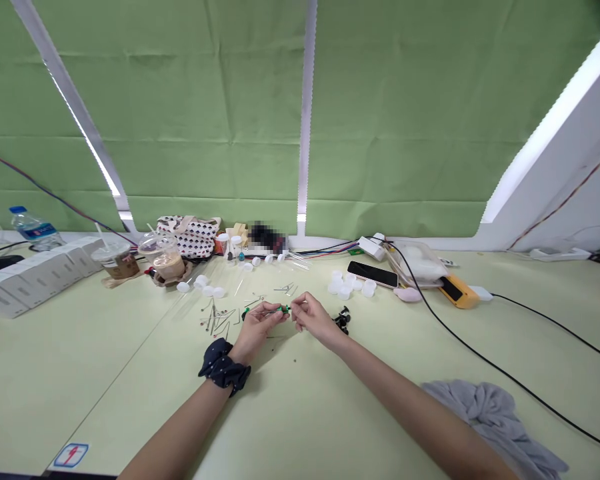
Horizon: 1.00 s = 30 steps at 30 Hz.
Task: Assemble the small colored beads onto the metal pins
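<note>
My left hand (261,325), with a dark scrunchie (223,365) on its wrist, is closed on a small green part (283,309) with a dark tip, too small to name. My right hand (314,319) meets it from the right, thumb and fingers pinched at the tip; what they hold is too small to make out. Thin metal rods and bent pins (215,317) lie scattered left of my left hand. A cluster of small black parts (342,321) sits just right of my right hand, partly behind it.
White round caps (344,285) and a phone (373,274) lie behind to the right. A yellow device (458,291), a black cable (460,340) and a grey cloth (495,417) are at right. Drink cups (169,264), white boxes (45,277) and a bottle (37,230) stand left.
</note>
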Tool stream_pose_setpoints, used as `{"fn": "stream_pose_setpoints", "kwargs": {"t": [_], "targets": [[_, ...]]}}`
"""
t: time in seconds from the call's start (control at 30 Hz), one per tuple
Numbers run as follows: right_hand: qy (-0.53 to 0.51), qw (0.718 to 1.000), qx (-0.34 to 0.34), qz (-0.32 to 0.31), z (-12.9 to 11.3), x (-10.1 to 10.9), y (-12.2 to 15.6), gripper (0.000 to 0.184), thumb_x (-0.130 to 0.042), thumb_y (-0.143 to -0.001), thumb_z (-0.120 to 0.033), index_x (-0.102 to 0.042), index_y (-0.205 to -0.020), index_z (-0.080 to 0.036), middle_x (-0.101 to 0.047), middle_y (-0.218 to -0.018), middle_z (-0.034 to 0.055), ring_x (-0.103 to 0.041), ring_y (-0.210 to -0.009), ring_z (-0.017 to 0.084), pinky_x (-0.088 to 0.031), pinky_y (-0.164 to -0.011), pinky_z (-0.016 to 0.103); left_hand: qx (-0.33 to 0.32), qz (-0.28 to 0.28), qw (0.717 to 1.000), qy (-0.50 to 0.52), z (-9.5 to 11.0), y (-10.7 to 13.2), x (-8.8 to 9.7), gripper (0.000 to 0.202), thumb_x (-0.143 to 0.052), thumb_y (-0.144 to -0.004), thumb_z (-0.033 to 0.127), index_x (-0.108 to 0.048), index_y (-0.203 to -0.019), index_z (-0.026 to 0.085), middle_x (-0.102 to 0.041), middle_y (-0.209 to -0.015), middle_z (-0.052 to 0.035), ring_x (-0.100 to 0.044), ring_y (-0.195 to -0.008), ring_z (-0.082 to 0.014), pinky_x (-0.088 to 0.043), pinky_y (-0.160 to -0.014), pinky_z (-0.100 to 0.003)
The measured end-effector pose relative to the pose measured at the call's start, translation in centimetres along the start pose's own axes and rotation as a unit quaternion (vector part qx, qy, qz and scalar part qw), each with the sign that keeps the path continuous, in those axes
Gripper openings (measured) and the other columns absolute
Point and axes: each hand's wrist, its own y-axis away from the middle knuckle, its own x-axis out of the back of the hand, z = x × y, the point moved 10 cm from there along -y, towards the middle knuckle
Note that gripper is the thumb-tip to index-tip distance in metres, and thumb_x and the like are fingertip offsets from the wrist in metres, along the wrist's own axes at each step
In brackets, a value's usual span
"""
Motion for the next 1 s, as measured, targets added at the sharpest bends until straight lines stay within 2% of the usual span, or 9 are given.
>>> {"fn": "stream_pose_setpoints", "kwargs": {"t": [0.07,0.13,0.23,0.37,0.5,0.63,0.8,0.9,1.0], "targets": [[-0.001,1.000,0.004,-0.008,-0.2,-0.2,0.0,0.039,-0.063,-0.069,-0.050,-0.040,-0.083,-0.020,-0.054,-0.063,-0.0050,-0.045,-0.045,0.007,-0.042,-0.047,0.024,-0.003,0.004,1.000,0.004,0.0,-0.1,0.3,0.020,-0.070,-0.070,0.022,-0.061,-0.086,0.013,-0.068,-0.090,-0.0063,-0.065,-0.084,-0.0178,-0.044,-0.090,-0.035],[-0.008,1.000,-0.003,-0.021,-0.2,-0.4,0.0,0.039,-0.063,-0.069,-0.050,-0.042,-0.082,-0.020,-0.053,-0.060,-0.0058,-0.043,-0.042,0.006,-0.044,-0.046,0.025,-0.002,0.004,1.000,0.009,0.1,-0.2,0.3,0.020,-0.070,-0.070,0.022,-0.061,-0.086,0.014,-0.068,-0.090,-0.0057,-0.065,-0.084,-0.0173,-0.045,-0.089,-0.034],[0.010,0.999,-0.030,-0.027,0.3,-0.3,0.1,0.035,-0.056,-0.074,-0.052,-0.046,-0.077,-0.018,-0.050,-0.051,-0.0063,-0.039,-0.036,0.006,-0.041,-0.040,0.023,0.002,-0.004,1.000,0.013,0.2,-0.1,0.1,0.021,-0.071,-0.069,0.022,-0.061,-0.085,0.014,-0.069,-0.088,-0.0052,-0.066,-0.082,-0.0169,-0.046,-0.087,-0.033],[0.017,0.998,-0.057,-0.009,0.9,0.3,0.2,0.041,-0.050,-0.077,-0.055,-0.050,-0.063,-0.016,-0.046,-0.045,-0.0042,-0.040,-0.037,0.008,-0.035,-0.036,0.022,0.008,-0.034,0.999,0.004,0.4,0.2,-0.9,0.020,-0.071,-0.069,0.021,-0.061,-0.085,0.014,-0.069,-0.088,-0.0060,-0.066,-0.081,-0.0169,-0.046,-0.084,-0.033],[-0.017,0.998,-0.044,0.029,0.6,0.8,0.2,0.034,-0.055,-0.075,-0.052,-0.048,-0.074,-0.019,-0.047,-0.047,-0.0060,-0.038,-0.037,0.008,-0.035,-0.035,0.020,0.016,-0.048,0.999,0.000,0.3,0.5,-1.6,0.020,-0.072,-0.068,0.020,-0.061,-0.084,0.014,-0.069,-0.090,-0.0058,-0.066,-0.081,-0.0172,-0.047,-0.084,-0.033],[-0.034,0.998,-0.044,0.027,0.3,0.3,0.4,0.035,-0.050,-0.077,-0.055,-0.042,-0.075,-0.021,-0.047,-0.046,-0.0069,-0.036,-0.036,0.007,-0.034,-0.036,0.020,0.010,-0.021,1.000,-0.004,0.4,0.4,-1.1,0.021,-0.072,-0.067,0.022,-0.061,-0.084,0.014,-0.069,-0.087,-0.0054,-0.066,-0.081,-0.0172,-0.046,-0.084,-0.032],[-0.031,0.999,-0.042,0.005,-0.4,-0.3,0.5,0.035,-0.065,-0.068,-0.047,-0.045,-0.078,-0.020,-0.051,-0.052,-0.0057,-0.041,-0.043,0.007,-0.034,-0.040,0.018,-0.009,0.005,1.000,0.001,0.7,0.1,-0.2,0.020,-0.070,-0.070,0.023,-0.061,-0.085,0.015,-0.069,-0.087,-0.0050,-0.066,-0.080,-0.0159,-0.047,-0.083,-0.031],[-0.008,0.997,-0.077,-0.006,0.4,-0.1,0.5,0.037,-0.057,-0.073,-0.053,-0.048,-0.068,-0.017,-0.047,-0.045,-0.0046,-0.036,-0.038,0.006,-0.027,-0.035,0.018,-0.007,-0.012,1.000,-0.002,0.8,0.2,-0.6,0.020,-0.070,-0.070,0.022,-0.060,-0.086,0.014,-0.069,-0.087,-0.0054,-0.066,-0.079,-0.0164,-0.047,-0.082,-0.031],[0.005,0.994,-0.105,0.010,1.3,0.4,0.5,0.043,-0.052,-0.074,-0.056,-0.050,-0.061,-0.015,-0.043,-0.043,-0.0039,-0.034,-0.036,0.006,-0.022,-0.033,0.018,0.002,-0.041,0.999,-0.010,0.8,0.5,-1.5,0.020,-0.071,-0.069,0.021,-0.061,-0.084,0.014,-0.069,-0.086,-0.0059,-0.066,-0.079,-0.0173,-0.048,-0.082,-0.033]]}}
